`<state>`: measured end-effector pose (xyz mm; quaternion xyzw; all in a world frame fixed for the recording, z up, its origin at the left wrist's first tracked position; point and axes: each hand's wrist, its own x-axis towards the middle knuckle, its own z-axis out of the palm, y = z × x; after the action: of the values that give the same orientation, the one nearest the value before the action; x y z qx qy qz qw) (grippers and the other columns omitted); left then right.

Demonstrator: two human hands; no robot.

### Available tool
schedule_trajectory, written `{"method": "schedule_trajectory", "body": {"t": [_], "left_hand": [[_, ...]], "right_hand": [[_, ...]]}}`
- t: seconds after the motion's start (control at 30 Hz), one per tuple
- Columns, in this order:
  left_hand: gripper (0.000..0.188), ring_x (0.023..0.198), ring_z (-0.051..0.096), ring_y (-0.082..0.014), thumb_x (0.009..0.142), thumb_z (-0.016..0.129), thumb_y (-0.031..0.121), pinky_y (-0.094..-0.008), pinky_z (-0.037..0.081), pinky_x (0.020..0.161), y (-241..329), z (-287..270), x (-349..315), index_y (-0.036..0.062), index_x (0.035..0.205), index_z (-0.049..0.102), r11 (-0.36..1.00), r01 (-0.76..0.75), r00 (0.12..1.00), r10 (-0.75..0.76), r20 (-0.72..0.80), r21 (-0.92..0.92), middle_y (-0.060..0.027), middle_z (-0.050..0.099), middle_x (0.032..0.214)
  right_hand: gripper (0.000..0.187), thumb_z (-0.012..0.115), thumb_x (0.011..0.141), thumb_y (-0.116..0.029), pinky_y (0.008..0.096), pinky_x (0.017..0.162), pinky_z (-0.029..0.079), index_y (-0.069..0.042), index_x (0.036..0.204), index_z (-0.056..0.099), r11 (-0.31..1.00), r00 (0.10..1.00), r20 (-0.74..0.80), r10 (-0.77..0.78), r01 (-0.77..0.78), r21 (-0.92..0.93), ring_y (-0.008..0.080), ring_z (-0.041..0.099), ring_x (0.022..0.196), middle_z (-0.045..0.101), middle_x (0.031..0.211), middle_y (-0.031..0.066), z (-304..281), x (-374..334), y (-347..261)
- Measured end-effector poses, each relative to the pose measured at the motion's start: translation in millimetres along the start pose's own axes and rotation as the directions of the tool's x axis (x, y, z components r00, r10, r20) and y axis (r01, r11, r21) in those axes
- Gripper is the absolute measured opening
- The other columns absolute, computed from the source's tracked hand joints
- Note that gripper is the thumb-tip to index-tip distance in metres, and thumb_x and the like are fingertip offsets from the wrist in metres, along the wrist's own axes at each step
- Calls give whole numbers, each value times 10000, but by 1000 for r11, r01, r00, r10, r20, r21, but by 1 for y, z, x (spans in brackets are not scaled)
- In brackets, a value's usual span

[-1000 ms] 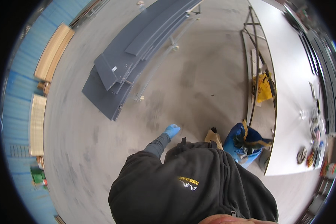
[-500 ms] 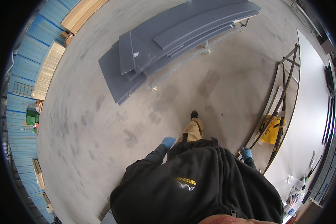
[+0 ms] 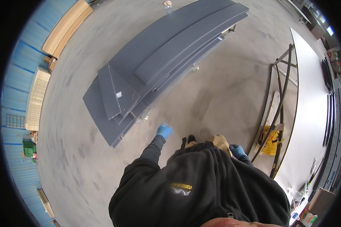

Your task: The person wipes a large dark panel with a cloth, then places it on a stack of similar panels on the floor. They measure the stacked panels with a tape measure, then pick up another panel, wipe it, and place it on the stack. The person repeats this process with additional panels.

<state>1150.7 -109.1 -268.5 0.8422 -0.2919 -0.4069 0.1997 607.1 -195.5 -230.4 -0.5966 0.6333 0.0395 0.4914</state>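
On the far left stands a blue ribbed wall (image 3: 17, 87), with stacked wooden boards (image 3: 38, 100) in front of it and a green container (image 3: 28, 147) farther down. A wide stretch of smudged concrete floor (image 3: 70, 128) follows. Then comes a stack of long grey panels (image 3: 159, 53) on a frame with castors (image 3: 195, 68), running diagonally up and to the right. Across its near end, on top, lies a shorter grey panel (image 3: 111, 90) beside a white label (image 3: 118, 94).

The left hand (image 3: 164, 130), in a blue glove, is held out over the floor near that end of the stack, apart from it. Its grip looks curled inward with nothing visible in it; how tightly it is closed I cannot tell. Past a dark shoe (image 3: 191, 138) and tan trousers (image 3: 220, 142), the right hand (image 3: 237, 150), also gloved in blue, hangs beside the leg. Its fingers are partly hidden, so I cannot tell how open this grip is or whether it holds anything.

Farther right, a yellow bag (image 3: 271, 143) sits low within a metal frame, beside a long white tabletop (image 3: 308, 102), with dark strips (image 3: 330, 117) along its far side
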Motion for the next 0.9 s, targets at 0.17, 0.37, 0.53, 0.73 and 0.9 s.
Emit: {"method": "schedule_trajectory", "body": {"t": [0.17,0.37,0.53,0.73,0.9], "left_hand": [[544,1209,688,-325,883,675,334,-394,521,1040,62,-1,84,7,1317,670,1000,-12,989,15,-144,25,-202,732,1271],[426,1088,694,-274,883,715,279,-380,536,949,76,-9,131,-24,1180,679,858,207,969,-246,-21,-470,-164,739,1152],[517,1112,699,-359,885,686,327,-438,517,962,74,-16,136,-73,1211,668,959,155,865,-248,-435,-238,-247,745,1186],[520,1149,665,-458,875,644,331,-493,528,994,64,-42,160,-43,1233,686,976,157,919,-201,-340,-150,-293,719,1205],[537,1164,683,-332,880,682,300,-399,514,1019,87,-86,235,-77,1262,670,982,190,981,-191,20,21,-244,723,1227]], "right_hand": [[444,650,974,-388,406,998,551,-41,1225,770,964,967,77,241,-229,-136,305,743,1146,777,1189,195,-45,52,-17],[483,631,956,-440,418,1015,548,-75,1238,773,883,950,83,301,-245,-400,377,714,1178,760,1213,201,-129,170,-62],[453,617,974,-420,449,1011,544,-85,1242,764,735,980,199,-28,155,-660,392,706,1172,743,1224,221,-205,283,-174],[419,593,996,-370,440,966,554,-60,1225,757,981,987,2,-161,160,-105,378,725,1113,757,1171,218,-171,320,-308],[372,620,957,-366,469,972,536,-99,1166,773,965,977,164,-139,171,-198,368,715,1089,764,1169,175,-95,282,-354]]}}
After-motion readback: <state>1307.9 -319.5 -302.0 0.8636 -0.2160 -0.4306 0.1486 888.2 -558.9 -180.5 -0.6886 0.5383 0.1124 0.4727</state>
